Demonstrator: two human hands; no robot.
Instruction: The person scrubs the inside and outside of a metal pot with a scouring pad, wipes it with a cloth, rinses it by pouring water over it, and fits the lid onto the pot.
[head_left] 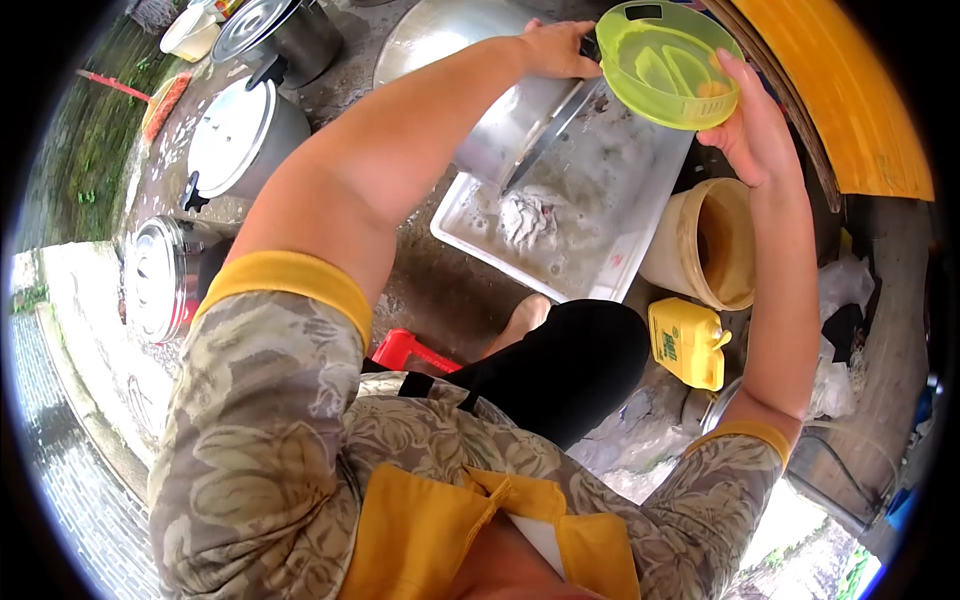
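One green bowl (pixel 665 85) is hanging tilted above the far end of a white tray (pixel 632 245), which is lying on the wet floor (pixel 415 290). The right hand (pixel 748 130) is gripping the bowl's right rim, thumb pressing on the edge and fingers bending beneath. The left hand (pixel 560 50) is reaching to the bowl's left side, its fingertips meeting the edge there; whether it is grasping, the view is not telling. A metal basin (pixel 510 125) is overlapping the tray's left side, leaving open liquid to the right. A grey lump (pixel 528 217) is sitting in that cloudy liquid, nearer the front edge. Room is running short on the right, where a bucket (pixel 670 245) is standing just beside the tray and a yellow jug (pixel 687 343) is sitting near it. An orange panel (pixel 840 90) is bordering the space beyond the right hand. The person's knee (pixel 575 365) is closing in on the tray's front edge. Leftward, bare floor is stretching between the tray and a lidded pot (pixel 235 140).
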